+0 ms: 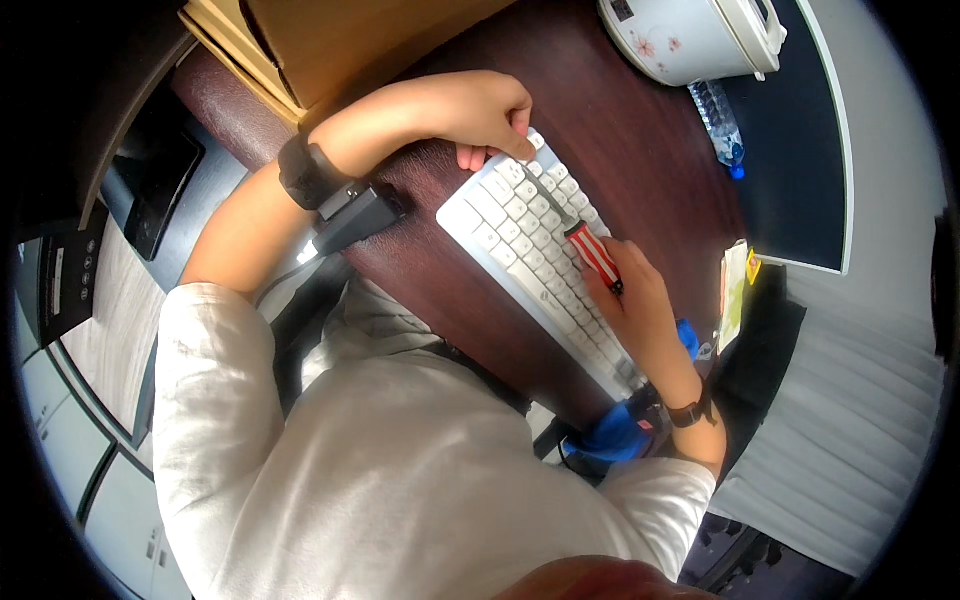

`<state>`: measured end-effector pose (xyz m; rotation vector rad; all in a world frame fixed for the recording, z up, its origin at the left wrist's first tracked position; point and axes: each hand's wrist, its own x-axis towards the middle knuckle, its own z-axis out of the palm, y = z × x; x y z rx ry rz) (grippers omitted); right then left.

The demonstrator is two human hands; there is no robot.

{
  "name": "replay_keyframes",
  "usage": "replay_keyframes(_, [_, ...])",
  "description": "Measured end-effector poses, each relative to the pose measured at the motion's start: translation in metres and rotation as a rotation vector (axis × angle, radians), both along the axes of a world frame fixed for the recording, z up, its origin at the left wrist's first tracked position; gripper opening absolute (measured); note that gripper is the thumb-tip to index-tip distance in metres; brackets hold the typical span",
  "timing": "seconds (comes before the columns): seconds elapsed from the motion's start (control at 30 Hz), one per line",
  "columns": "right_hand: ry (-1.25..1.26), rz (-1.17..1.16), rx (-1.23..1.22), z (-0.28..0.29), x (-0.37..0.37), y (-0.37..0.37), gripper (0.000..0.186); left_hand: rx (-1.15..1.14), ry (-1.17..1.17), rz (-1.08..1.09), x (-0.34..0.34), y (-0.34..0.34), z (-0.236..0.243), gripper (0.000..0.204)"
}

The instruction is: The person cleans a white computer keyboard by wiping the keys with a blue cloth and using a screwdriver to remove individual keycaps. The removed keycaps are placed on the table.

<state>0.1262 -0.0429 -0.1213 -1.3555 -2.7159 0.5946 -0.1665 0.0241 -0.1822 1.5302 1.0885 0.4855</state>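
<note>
A white keyboard (540, 285) lies slantwise on the dark reddish-brown table. My left hand (482, 110) is closed about its far left end, the thumb on top near the corner keys and the other fingers curled at the edge. In my right hand (640, 300) is a screwdriver (593, 252) with a red and white striped handle. Its metal shaft lies low over the keys, and the tip is close to my left thumb. My right wrist and forearm pass over the keyboard's near right end. Whether the tip touches a key I cannot tell.
Cardboard boxes (350, 45) stand at the back left. A white floral-patterned appliance (690, 40) and a clear plastic bottle (718, 125) are at the back right. A black device (360, 218) sits by my left forearm. Something blue (612, 435) lies beside my right wrist.
</note>
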Motion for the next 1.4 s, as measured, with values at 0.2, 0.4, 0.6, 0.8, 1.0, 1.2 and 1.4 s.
replay_keyframes(0.2, [0.033,-0.048,-0.050,0.002,-0.006,0.001,0.034,-0.031,-0.017,-0.003,0.000,0.002,-0.003,0.028])
replay_keyframes(0.4, [0.026,-0.056,-0.021,0.025,-0.001,0.000,0.028,-0.041,0.026,0.001,0.000,0.000,0.002,0.028])
replay_keyframes(0.6, [-0.048,-0.065,-0.004,0.050,-0.007,-0.002,0.026,-0.007,0.041,0.028,0.002,-0.004,0.005,0.031])
replay_keyframes(0.8, [-0.152,-0.014,0.097,0.059,-0.017,-0.005,0.024,0.050,0.059,0.031,0.003,-0.007,0.004,0.034])
replay_keyframes(1.0, [-0.379,0.053,0.177,0.078,-0.038,-0.001,0.021,0.070,0.018,0.075,-0.001,-0.005,0.007,0.028])
replay_keyframes(1.2, [-0.568,0.098,0.232,0.092,-0.063,-0.004,0.018,0.459,0.187,0.162,-0.010,0.003,-0.007,0.023])
replay_keyframes(1.4, [-0.702,0.068,0.163,0.105,-0.082,0.001,0.021,0.496,0.143,0.277,-0.010,0.006,-0.013,0.020])
